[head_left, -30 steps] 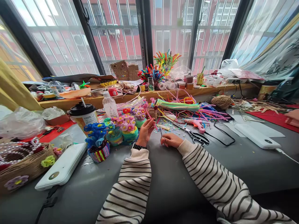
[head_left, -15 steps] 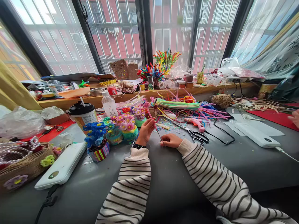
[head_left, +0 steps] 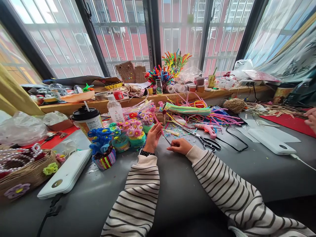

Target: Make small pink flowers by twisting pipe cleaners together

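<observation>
My left hand (head_left: 153, 137) is closed in a pinch around a pink pipe cleaner (head_left: 156, 118), whose upper end sticks out above the fingers. A thin dark stem (head_left: 166, 139) slants down from the pink part towards my right hand (head_left: 181, 145). There the fingertips are pinched on the stem's lower end. Whether stem and pipe cleaner are one piece, I cannot tell. Close by on the left stand pots of pipe-cleaner flowers, one with pink blooms (head_left: 134, 128) and one with blue blooms (head_left: 100, 140).
Black-handled scissors (head_left: 208, 143) and a pink glue gun (head_left: 209, 130) with its cord lie beyond my right hand. Behind are bundled pipe cleaners (head_left: 189, 109). A lidded cup (head_left: 87, 120) and white power bank (head_left: 65, 174) stand left. Another person's hand (head_left: 311, 120) shows at the right edge.
Both my hands have shifted slightly up and left, still pinching the pipe cleaner and its stem. The other person's hand at the right edge has moved a little.
</observation>
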The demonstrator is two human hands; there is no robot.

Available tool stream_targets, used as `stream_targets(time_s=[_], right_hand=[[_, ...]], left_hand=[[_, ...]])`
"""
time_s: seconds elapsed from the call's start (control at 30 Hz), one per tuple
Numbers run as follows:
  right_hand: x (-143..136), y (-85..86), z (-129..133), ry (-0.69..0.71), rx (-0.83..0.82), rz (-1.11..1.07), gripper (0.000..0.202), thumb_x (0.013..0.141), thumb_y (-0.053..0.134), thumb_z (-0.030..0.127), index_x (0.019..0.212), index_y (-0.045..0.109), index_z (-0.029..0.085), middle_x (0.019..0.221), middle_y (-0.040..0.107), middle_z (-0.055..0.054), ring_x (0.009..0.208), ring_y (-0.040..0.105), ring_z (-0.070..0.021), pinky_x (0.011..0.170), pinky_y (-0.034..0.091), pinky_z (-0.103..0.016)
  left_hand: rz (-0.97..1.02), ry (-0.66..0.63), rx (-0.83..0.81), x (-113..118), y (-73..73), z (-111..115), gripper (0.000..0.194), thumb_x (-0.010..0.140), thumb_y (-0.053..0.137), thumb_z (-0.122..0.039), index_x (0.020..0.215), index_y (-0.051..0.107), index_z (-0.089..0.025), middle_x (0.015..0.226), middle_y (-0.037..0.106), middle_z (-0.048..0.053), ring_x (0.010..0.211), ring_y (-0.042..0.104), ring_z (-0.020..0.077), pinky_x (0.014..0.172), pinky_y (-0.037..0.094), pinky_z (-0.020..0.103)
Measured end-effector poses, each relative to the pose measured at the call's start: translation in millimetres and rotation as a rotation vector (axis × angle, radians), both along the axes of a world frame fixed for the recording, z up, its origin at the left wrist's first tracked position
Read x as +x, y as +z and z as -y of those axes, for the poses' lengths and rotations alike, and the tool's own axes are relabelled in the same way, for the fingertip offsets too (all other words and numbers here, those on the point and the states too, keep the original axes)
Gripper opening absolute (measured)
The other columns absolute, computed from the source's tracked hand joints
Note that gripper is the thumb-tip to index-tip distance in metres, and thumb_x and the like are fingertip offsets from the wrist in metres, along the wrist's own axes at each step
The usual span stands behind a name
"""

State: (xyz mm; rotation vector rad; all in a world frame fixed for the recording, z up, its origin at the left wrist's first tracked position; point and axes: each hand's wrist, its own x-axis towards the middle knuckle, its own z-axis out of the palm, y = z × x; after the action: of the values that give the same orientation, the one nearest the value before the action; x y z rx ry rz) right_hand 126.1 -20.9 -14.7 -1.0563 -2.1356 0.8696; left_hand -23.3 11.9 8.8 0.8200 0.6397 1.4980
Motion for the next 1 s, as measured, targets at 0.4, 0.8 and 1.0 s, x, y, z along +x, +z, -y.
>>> stream_targets(time_s=[0.4, 0.8, 1.0], right_hand=[[1.5, 0.9, 0.1, -0.015, 0.037, 0.005, 0.043, 0.065, 0.048, 0.053, 0.045, 0.041, 0.016, 0.042, 0.04, 0.005, 0.042, 0.03, -0.005, 0.043, 0.024, -0.02], [2.0, 0.6, 2.3, 0.067, 0.006, 0.073, 0.047, 0.065, 0.041, 0.062, 0.054, 0.044, 0.016, 0.046, 0.036, 0.005, 0.045, 0.03, -0.0059, 0.043, 0.022, -0.02], [0.0, 0.7, 4.1, 0.085, 0.034, 0.083, 0.047, 0.065, 0.041, 0.061, 0.052, 0.042, 0.016, 0.044, 0.033, 0.005, 0.044, 0.028, -0.0057, 0.043, 0.021, -0.02]], left_hand=[[0.032, -0.02, 0.077, -1.9, 0.3, -1.8, 0.021, 0.057, 0.066, -0.025, 0.075, 0.061, -0.017, 0.06, 0.053, -0.005, 0.042, 0.036, -0.0007, 0.043, 0.03, 0.016], [-0.04, -0.113, 0.029, 1.0, 2.2, 3.7, 0.023, 0.054, 0.068, -0.024, 0.073, 0.062, -0.015, 0.06, 0.054, -0.003, 0.044, 0.04, -0.0004, 0.043, 0.032, 0.015], [-0.067, -0.127, 0.038, 1.9, 2.9, 6.3, 0.021, 0.053, 0.068, -0.024, 0.071, 0.062, -0.014, 0.058, 0.055, -0.003, 0.04, 0.034, -0.0016, 0.04, 0.028, 0.014]])
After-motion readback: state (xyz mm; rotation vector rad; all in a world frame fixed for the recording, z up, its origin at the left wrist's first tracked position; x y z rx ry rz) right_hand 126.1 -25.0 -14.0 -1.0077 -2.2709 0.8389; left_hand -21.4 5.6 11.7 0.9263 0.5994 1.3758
